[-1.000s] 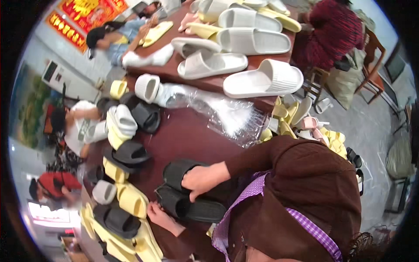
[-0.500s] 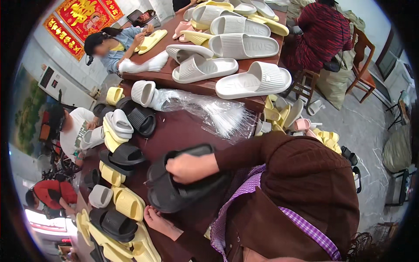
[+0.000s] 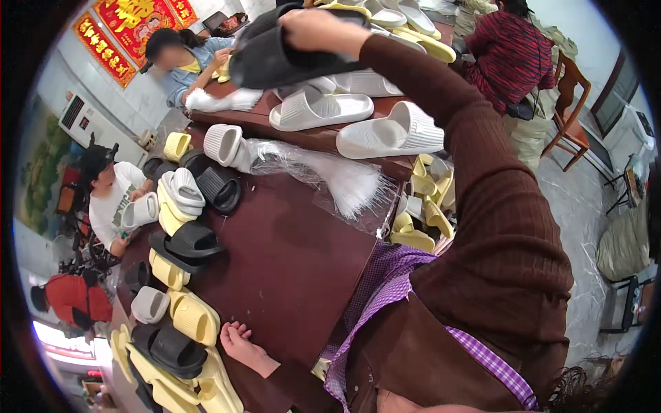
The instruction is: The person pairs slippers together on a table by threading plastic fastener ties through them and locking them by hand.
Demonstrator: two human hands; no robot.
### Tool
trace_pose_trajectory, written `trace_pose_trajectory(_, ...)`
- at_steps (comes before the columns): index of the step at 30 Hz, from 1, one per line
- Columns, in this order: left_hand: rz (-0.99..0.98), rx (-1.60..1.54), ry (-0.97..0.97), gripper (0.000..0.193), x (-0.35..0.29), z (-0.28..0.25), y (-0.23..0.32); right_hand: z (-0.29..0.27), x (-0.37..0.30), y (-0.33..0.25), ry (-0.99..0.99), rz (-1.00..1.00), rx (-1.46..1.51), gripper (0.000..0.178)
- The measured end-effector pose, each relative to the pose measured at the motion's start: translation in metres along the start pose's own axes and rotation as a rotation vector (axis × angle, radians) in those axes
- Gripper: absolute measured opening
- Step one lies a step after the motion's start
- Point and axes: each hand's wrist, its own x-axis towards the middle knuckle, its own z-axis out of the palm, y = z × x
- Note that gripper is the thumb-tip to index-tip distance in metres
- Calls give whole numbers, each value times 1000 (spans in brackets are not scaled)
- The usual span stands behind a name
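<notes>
Right hand [image 3: 317, 31] holds black slippers [image 3: 265, 63], left hand [image 3: 242, 344] near yellow slippers [image 3: 195, 318].

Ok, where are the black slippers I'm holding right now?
The black slippers are at top centre of the head view, in your right hand, partly hiding white slippers, right of a person in blue.

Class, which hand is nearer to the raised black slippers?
Right: the right hand holds the black slippers; the left hand is well away from them, lower down beside the yellow slippers.
</notes>
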Motion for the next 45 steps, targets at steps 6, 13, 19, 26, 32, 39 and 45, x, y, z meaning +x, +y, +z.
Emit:
trace_pose_trajectory(6, 26, -8, 28, 18, -1, -5, -1, 39, -33, 98, -476, 81, -169, 26)
trace_pose_trajectory(13, 37, 10, 7, 18, -3, 5, 1, 49, -76, 98, -322, 386, -87, 43)
trace_pose_trajectory(19, 29, 15, 51, 18, -3, -8, -3, 24, -64, -1, 115, -28, -104, 48)
trace_pose_trajectory(26, 36, 10, 37, 20, 1, 2, -1, 23, -92, -41, -485, -521, -199, 74)
trace_pose_trajectory(32, 43, -5, 67, 18, -3, -3, -7, 40, -99, -9, -526, -535, -168, 78)
trace_pose_trajectory(39, 31, -22, 78, 15, -1, -5, -8, 46, -109, 3, -398, -659, -203, 82)
trace_pose_trajectory(45, 56, -22, 66, 16, 0, -5, -9, 64, -113, 26, -385, -631, -195, 73)
